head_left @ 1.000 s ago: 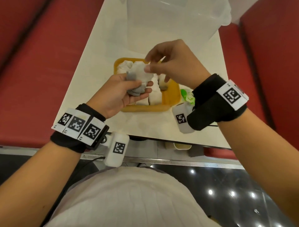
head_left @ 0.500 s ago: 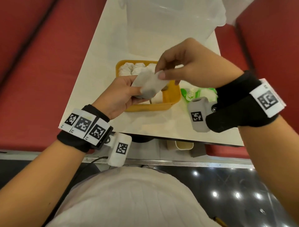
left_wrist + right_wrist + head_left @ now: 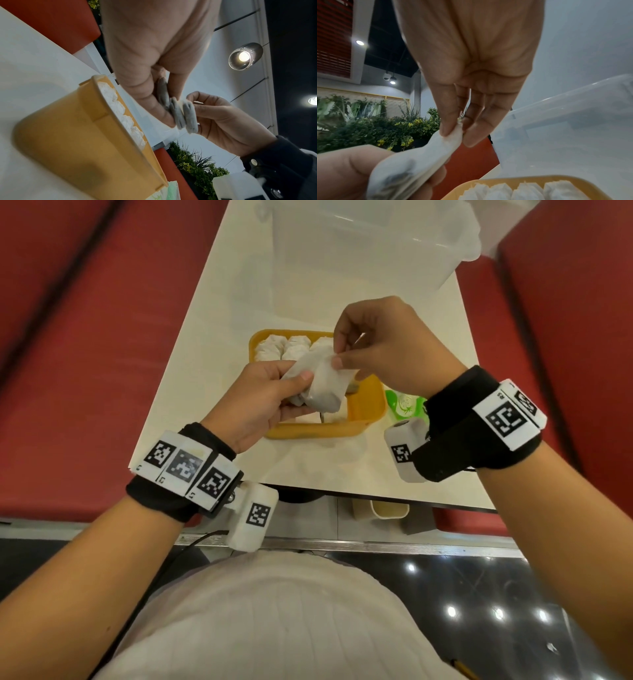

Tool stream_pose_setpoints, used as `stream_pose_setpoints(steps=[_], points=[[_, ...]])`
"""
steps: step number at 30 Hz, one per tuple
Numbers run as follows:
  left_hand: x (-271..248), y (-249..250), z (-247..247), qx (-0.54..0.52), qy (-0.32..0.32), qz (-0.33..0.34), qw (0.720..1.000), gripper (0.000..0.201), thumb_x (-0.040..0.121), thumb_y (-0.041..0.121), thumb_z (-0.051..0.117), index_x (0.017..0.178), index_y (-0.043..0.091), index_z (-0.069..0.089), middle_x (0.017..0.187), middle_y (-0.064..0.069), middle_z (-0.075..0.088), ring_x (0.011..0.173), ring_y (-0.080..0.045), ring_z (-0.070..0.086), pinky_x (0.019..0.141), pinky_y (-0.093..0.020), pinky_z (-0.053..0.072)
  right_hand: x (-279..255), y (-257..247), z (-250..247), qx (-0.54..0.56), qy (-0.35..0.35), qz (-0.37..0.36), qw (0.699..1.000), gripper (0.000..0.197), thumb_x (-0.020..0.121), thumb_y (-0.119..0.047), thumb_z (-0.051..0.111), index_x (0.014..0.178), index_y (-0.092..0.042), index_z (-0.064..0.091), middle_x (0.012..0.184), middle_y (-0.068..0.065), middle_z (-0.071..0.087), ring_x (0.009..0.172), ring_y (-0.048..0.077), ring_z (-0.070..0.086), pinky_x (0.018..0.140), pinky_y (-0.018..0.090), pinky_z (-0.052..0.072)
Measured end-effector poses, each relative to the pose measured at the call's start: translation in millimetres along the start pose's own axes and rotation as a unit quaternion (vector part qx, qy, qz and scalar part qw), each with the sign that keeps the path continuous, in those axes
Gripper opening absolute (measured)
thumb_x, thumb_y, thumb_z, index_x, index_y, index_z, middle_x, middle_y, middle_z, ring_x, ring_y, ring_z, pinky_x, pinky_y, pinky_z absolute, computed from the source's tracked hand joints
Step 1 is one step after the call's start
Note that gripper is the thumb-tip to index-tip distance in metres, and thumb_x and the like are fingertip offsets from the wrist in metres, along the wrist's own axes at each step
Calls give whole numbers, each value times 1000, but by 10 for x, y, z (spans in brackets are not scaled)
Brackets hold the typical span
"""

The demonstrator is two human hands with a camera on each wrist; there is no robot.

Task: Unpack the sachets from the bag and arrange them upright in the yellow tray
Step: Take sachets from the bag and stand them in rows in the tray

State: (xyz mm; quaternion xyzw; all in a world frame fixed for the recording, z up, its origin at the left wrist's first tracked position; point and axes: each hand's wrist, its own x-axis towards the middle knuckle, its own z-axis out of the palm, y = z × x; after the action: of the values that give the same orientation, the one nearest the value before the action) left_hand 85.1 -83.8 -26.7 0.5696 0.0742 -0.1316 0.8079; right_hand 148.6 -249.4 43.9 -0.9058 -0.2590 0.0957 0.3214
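Note:
A yellow tray [image 3: 368,402] sits on the white table with a row of white sachets [image 3: 286,348] standing along its far side; the row [image 3: 529,189] also shows in the right wrist view. Above the tray my left hand [image 3: 263,398] grips a small bunch of sachets [image 3: 322,381], grey at their lower ends [image 3: 181,115]. My right hand [image 3: 376,347] pinches the top edge of the outermost sachet [image 3: 452,135] between thumb and fingers. A green and white bag [image 3: 406,404] lies right of the tray, partly hidden by my right wrist.
A clear plastic bin [image 3: 370,244] stands at the far end of the table [image 3: 219,320]. Red bench seats [image 3: 85,337] flank the table on both sides. The table's near edge runs just under my wrists.
Both hands with the sachet bunch have drawn slightly nearer and higher over the tray. My right hand's pinch has shifted along the outer sachet's top edge.

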Motion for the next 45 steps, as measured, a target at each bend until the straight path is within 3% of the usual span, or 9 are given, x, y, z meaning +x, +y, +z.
stream_pose_setpoints(steps=[4,10,16,19,23,33,38,41,45], points=[[67,4,6,1,34,26,999,14,97,9,52,102,11,65,102,-7,69,91,-16,68,71,-23,57,46,48,61,65,5,13,998,13,80,-1,72,84,-8,61,88,4,59,68,18,67,55,24,56],[179,9,-136,-17,87,43,995,19,92,9,61,110,4,64,101,-11,71,88,-16,71,75,-24,58,99,231,10,130,17,65,989,24,76,5,73,96,-5,66,84,18,62,69,27,68,63,34,60],[247,39,-209,1,114,51,992,15,93,7,61,107,6,63,95,-11,70,82,-16,72,75,-24,58,156,392,-171,-86,-26,52,995,14,77,0,72,85,-12,69,70,-6,62,54,5,60,60,15,54],[272,11,-190,6,114,46,992,21,93,6,61,113,3,62,99,-12,70,84,-17,72,77,-25,58,224,496,-97,-148,-79,56,984,10,80,-2,71,87,-9,70,75,0,63,58,11,57,60,22,51],[294,-26,-170,11,118,38,992,27,93,7,61,119,-1,59,101,-13,69,86,-18,71,77,-25,58,387,718,101,-267,-135,55,953,10,82,-7,68,83,-17,65,87,3,64,81,22,58,67,28,40],[352,-35,-226,7,119,-2,993,23,100,7,48,120,-1,56,108,-18,67,100,-27,69,86,-32,58,538,853,192,-322,-110,26,940,24,85,-1,51,95,-16,67,97,9,64,87,30,58,66,31,40],[357,-29,-225,26,103,9,994,24,98,5,49,121,1,58,117,-16,65,105,-27,68,88,-33,57,588,753,148,-252,-42,10,967,25,85,-12,64,110,-15,65,109,7,62,94,22,57,75,29,45],[363,-8,-175,35,93,20,995,19,96,7,54,113,4,62,118,-17,66,108,-29,67,86,-32,57,529,478,138,-96,13,-11,995,27,85,-29,69,106,-12,67,95,1,66,80,13,61,73,23,53],[360,15,-105,40,91,41,994,20,94,10,59,111,1,64,113,-20,68,107,-31,66,85,-33,58,396,223,171,111,8,12,994,25,82,-25,73,96,-5,70,77,3,68,70,14,67,59,32,59]])
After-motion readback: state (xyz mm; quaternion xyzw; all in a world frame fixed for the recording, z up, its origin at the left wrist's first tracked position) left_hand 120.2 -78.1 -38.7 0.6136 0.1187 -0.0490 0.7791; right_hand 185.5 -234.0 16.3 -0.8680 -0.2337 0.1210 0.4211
